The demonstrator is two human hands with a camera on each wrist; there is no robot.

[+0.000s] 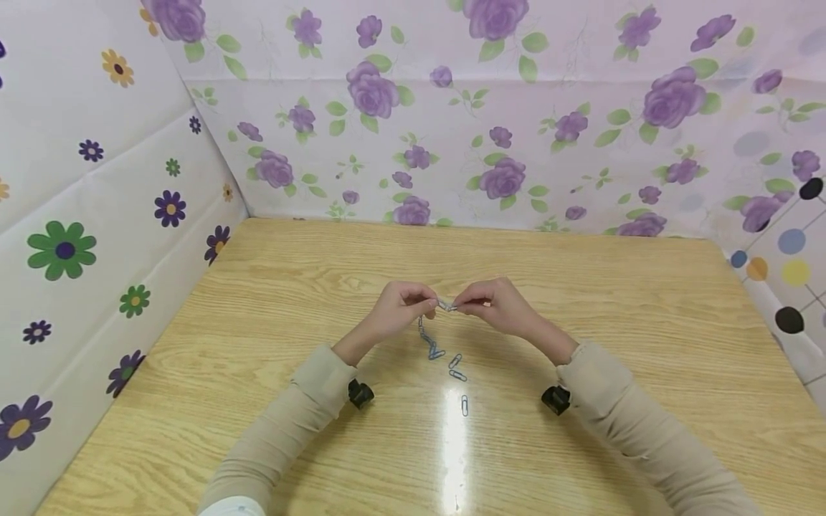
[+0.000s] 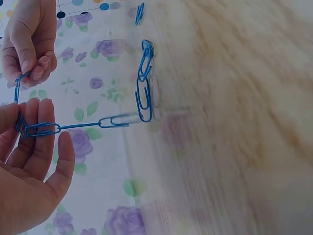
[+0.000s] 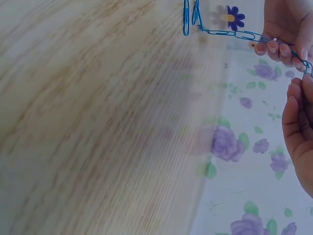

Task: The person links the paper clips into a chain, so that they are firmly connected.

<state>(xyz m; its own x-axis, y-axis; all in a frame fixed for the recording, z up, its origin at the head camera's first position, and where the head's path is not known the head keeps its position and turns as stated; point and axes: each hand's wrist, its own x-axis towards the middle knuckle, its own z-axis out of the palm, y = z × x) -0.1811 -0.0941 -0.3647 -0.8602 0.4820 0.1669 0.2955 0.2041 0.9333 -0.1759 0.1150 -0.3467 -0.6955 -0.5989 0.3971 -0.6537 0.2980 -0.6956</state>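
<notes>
Above the middle of the table, both hands meet over a chain of blue paper clips [image 2: 78, 126]. My left hand [image 1: 401, 309] pinches the chain near its upper end, between thumb and fingers. From there the linked clips hang below the left hand and trail onto the table. With thumb and fingertips my right hand [image 1: 500, 307] pinches a paper clip [image 2: 17, 90], seen in the left wrist view between the two hands. It appears to join the chain at the left fingertips; the exact linking is partly hidden by fingers.
Three loose paper clips lie nearer me on the wooden table [image 1: 310, 459]: one clip [image 1: 455, 360], a second clip [image 1: 458, 375] just below it, and a third clip [image 1: 464, 405] closer still. Flower-patterned sheets [image 1: 452, 150] stand behind and at the left side.
</notes>
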